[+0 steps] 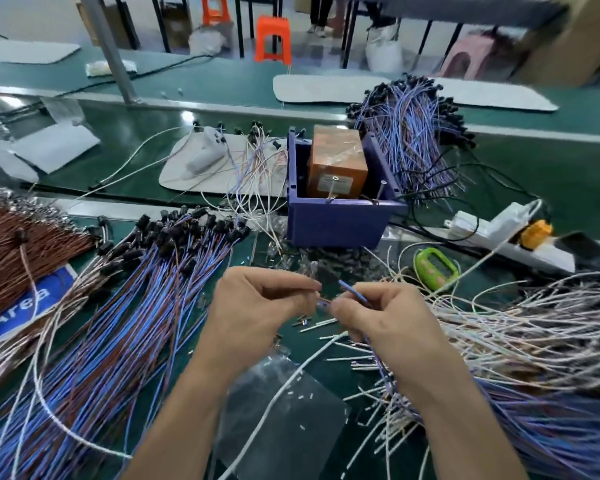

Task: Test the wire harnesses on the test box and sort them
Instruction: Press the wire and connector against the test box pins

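Note:
My left hand (257,306) and my right hand (378,317) meet over the green bench, fingertips close together. Both pinch the end of one thin blue wire harness (352,291), which runs back under my right palm. A purple bin (336,220) stands behind the hands with an orange test box (338,161) inside it. On the left lies a fanned pile of blue and brown harnesses with black connectors (160,271). A white and blue wire bundle (520,341) spreads out to the right.
Another harness heap (416,133) lies behind the bin. A brown wire bundle (21,251) is at far left, with a blue label (25,306) beneath it. A green gadget (433,268), a white power strip (499,233) and a clear plastic bag (284,410) also lie on the bench.

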